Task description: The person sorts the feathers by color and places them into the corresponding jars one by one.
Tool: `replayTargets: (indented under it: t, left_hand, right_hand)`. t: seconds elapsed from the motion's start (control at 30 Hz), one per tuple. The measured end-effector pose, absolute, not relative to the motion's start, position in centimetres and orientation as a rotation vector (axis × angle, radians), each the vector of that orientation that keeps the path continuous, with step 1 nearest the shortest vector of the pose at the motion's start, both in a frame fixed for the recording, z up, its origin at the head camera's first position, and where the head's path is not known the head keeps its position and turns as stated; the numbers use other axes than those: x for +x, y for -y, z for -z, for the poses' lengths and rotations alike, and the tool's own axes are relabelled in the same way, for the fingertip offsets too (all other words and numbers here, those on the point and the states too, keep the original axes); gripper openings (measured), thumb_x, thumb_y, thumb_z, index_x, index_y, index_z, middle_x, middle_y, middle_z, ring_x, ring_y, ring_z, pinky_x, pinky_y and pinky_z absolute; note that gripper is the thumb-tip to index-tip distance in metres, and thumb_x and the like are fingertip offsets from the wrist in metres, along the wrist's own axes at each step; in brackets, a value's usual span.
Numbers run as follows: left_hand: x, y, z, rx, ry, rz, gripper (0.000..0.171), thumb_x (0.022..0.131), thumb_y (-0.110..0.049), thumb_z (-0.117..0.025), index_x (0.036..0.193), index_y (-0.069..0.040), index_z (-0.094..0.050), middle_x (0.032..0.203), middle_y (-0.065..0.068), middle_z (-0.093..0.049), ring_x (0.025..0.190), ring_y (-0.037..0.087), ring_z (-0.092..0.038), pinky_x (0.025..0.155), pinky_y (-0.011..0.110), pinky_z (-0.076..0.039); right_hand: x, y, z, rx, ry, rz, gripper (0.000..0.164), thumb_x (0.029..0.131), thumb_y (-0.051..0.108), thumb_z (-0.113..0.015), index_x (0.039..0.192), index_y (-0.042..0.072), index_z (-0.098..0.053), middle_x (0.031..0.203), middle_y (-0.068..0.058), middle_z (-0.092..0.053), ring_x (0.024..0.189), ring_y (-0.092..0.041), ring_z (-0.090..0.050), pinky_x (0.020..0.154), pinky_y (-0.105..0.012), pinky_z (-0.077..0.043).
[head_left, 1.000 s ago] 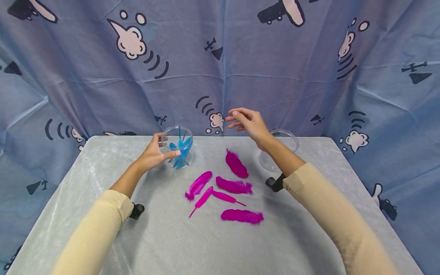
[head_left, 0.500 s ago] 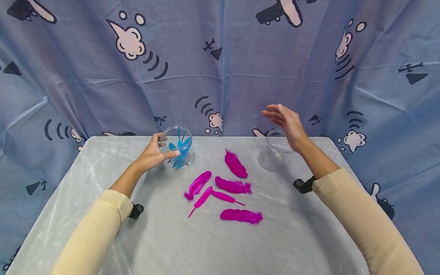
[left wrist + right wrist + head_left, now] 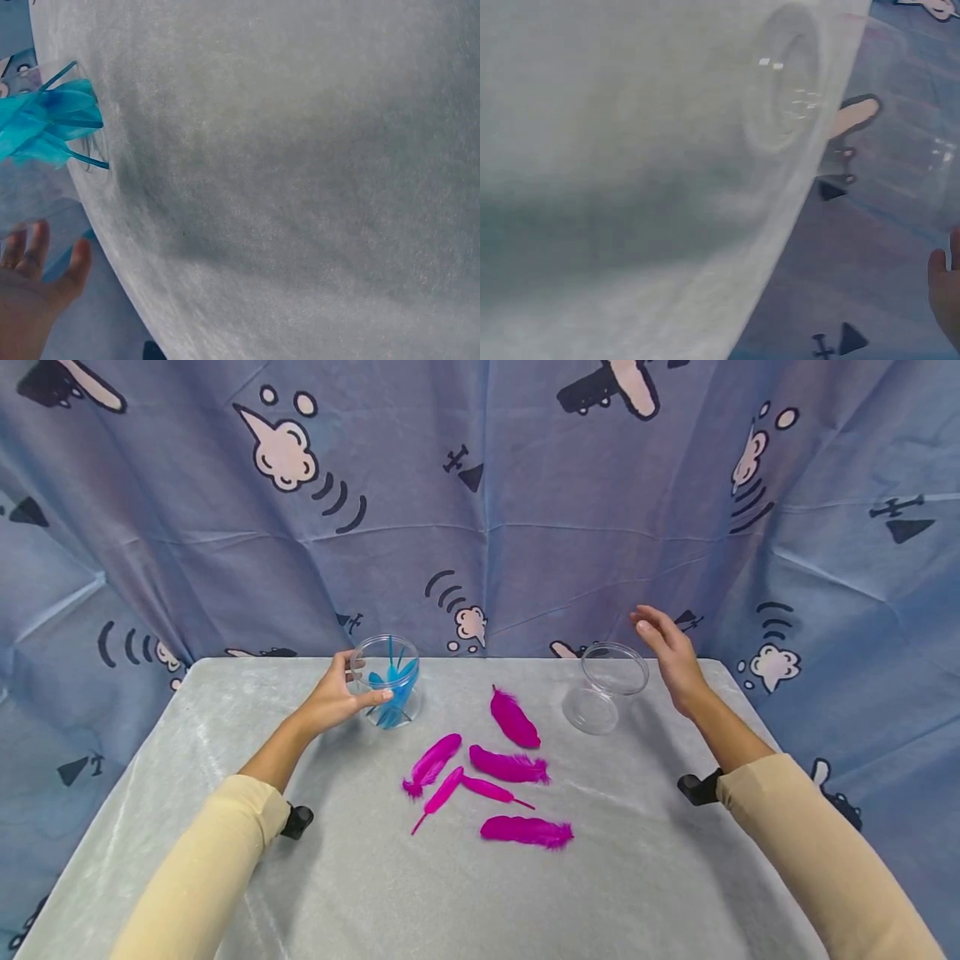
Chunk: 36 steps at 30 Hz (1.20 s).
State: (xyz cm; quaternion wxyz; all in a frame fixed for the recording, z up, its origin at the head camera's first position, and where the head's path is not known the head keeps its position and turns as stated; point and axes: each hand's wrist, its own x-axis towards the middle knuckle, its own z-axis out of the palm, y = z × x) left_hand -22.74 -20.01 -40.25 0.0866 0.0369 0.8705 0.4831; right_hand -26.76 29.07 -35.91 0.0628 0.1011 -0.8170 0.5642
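Note:
A clear plastic jar (image 3: pixel 408 648) stands at the back left of the table with several blue feathers (image 3: pixel 399 695) in it. My left hand (image 3: pixel 330 700) holds this jar from its left side, thumb in front and fingers behind. In the left wrist view the feathers (image 3: pixel 56 124) show through the see-through wall. At the back right is a second clear jar (image 3: pixel 615 692). Just right of its rim, my right hand (image 3: pixel 671 662) is raised with relaxed fingers and nothing in it; whether it touches the jar I cannot tell. Only fingertips (image 3: pixel 937 262) show in the right wrist view.
Several magenta feathers, among them one by the right jar (image 3: pixel 515 718) and one nearest the front (image 3: pixel 527 832), lie spread over the middle of the grey-white table (image 3: pixel 360 885). A patterned blue curtain (image 3: pixel 405 502) hangs close behind the table's back edge.
My right hand has swung rightward, from above the back middle, past the right jar's rim to its right side. The left hand, both jars and the magenta feathers have stayed put.

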Motion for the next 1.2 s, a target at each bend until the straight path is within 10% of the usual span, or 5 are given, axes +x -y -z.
replayTargets:
  t: [0.2,0.4,0.6,1.2]
  left_hand:
    - [-22.7,20.1,40.5,0.119,-2.582,-1.463,0.100,0.088,-0.040,-0.074,0.156,-0.007,-0.009,0.159,0.020,-0.025,0.145,0.042,-0.024,0.110,0.062,-0.032]
    - [-22.7,20.1,40.6,0.118,-2.579,-1.467,0.101,0.088,-0.040,-0.074,0.157,-0.007,-0.008,0.159,0.020,-0.025,0.145,0.042,-0.025,0.110,0.062,-0.032]
    - [-22.4,20.0,40.5,0.113,-2.578,-1.475,0.102,0.089,-0.039,-0.074,0.158,-0.007,-0.006,0.160,0.021,-0.024,0.145,0.042,-0.024,0.110,0.062,-0.032]
    - [-21.9,19.6,39.8,0.091,-2.679,-1.476,0.115,0.084,-0.042,-0.079,0.160,-0.016,0.003,0.165,0.015,-0.011,0.150,0.036,-0.016,0.113,0.063,-0.025]
  right_hand:
    - [-25.8,-29.8,38.0,0.319,2.519,-1.729,0.065,0.104,0.020,-0.053,0.158,0.004,-0.020,0.157,-0.024,-0.029,0.145,-0.027,-0.030,0.115,-0.027,-0.029]
    - [-25.2,-29.5,39.6,0.362,2.552,-1.755,0.094,0.089,0.000,-0.073,0.160,0.013,-0.012,0.160,-0.024,-0.023,0.148,-0.037,-0.021,0.119,-0.054,-0.015]
    - [-25.3,-29.3,40.9,0.300,2.583,-1.706,0.112,0.078,0.000,-0.083,0.160,0.015,-0.008,0.161,-0.018,-0.027,0.147,-0.035,-0.026,0.117,-0.056,-0.021]
    - [-25.1,-28.6,41.8,0.179,2.475,-1.925,0.104,0.082,-0.005,-0.078,0.159,0.011,-0.010,0.161,-0.020,-0.023,0.148,-0.032,-0.023,0.120,-0.050,-0.015]
